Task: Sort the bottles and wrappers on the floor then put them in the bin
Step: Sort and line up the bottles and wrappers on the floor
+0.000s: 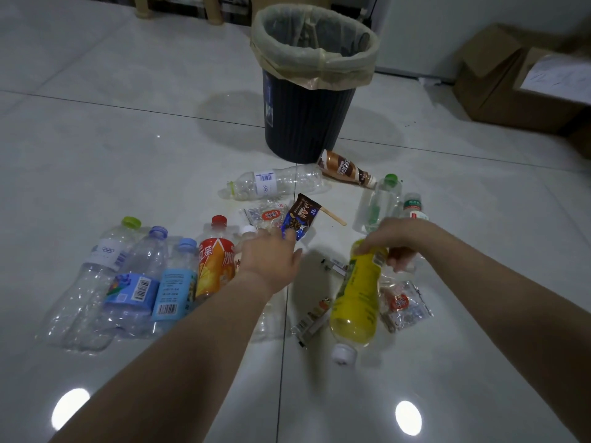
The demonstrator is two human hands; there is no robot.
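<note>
yellow bottle (355, 298), white cap, gripped by right hand (391, 238)

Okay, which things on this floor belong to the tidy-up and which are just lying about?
Part of the job:
black ribbed plastic bin with yellowish liner; row of clear plastic bottles on the left; yellow-labelled plastic bottle gripped by the right hand; brown ice-cream wrapper; crinkled clear snack wrapper; brown coffee bottle by the bin.

Just lying about:
brown cardboard boxes at the right.
</note>
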